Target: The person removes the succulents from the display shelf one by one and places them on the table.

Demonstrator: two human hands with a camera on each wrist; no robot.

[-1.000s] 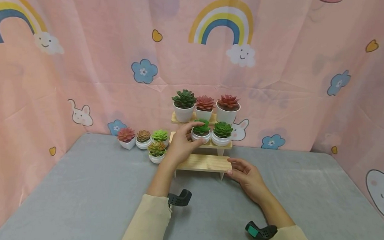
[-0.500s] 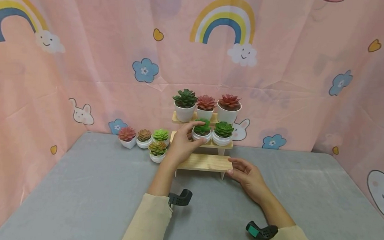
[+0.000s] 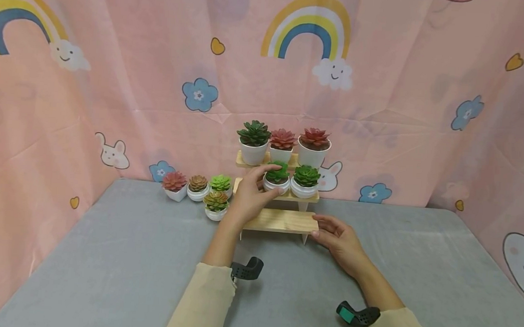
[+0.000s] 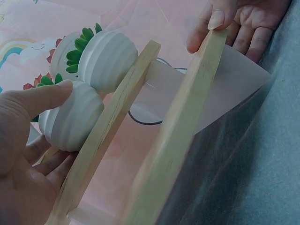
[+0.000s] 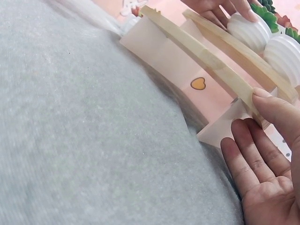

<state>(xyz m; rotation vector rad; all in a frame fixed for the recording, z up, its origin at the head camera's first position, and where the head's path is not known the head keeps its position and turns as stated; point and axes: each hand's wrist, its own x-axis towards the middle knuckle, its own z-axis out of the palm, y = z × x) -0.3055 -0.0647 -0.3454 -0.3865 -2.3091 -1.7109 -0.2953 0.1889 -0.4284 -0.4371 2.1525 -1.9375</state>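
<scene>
A three-step wooden plant stand (image 3: 285,221) stands on the table. My left hand (image 3: 248,200) holds a green potted succulent (image 3: 276,185) on the middle step, thumb and fingers around its ribbed white pot (image 4: 77,117). Close beside it on that step sits a second green succulent (image 3: 305,183). At the right end of the bottom step, my right hand (image 3: 340,243) pinches the board, its thumb (image 5: 265,93) on the board's edge and the other fingers by the pale leg. On the top step are a dark green succulent (image 3: 253,143), a small red one (image 3: 282,145) and a larger red one (image 3: 313,145).
Left of the stand, on the grey cloth-covered table (image 3: 126,255), is a cluster of white pots: a pink succulent (image 3: 175,185), a brown one (image 3: 198,187), a bright green one (image 3: 220,183) and a yellow-green one (image 3: 216,204). A pink printed curtain (image 3: 161,42) hangs behind.
Both hands keep their places on the pot and the stand. Only a slight shift of the head view shows.
</scene>
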